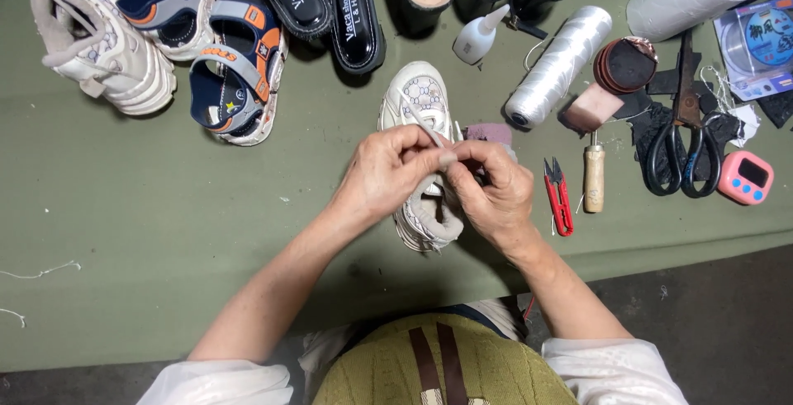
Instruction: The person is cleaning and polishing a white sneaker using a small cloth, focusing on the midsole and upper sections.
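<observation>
The left hand (384, 175) and the right hand (496, 194) meet over a small white sneaker (421, 103) lying in the middle of the green bench (165, 223), toe pointing to 12 o'clock. Both hands pinch a thin white thread (420, 120) that runs up over the shoe. The left grip is narrow, thumb and finger squeezed on the thread. The right grip is narrow too, closed on the thread end, maybe around a needle (too small to tell). My guess is the sewing on this shoe is partway: the thread is on the shoe, but the hands are busy with it and nothing is tied off or snipped that I can see.

Going left to right around it: at 10 o'clock sits a big white sneaker (99, 50), then a blue and orange sandal (235, 74). At 12 o'clock are black slippers (330, 8) and a little white glue bottle (477, 37). At 1 o'clock lies a spool of white thread (557, 66). At 3 o'clock, just beside the right hand, are red thread snips (558, 198), then a wooden-handled awl (593, 178), big black scissors (684, 136) and a pink timer (745, 178).

Nothing blocks the hands. The snips are near the right wrist, so a wide move could bump them.
</observation>
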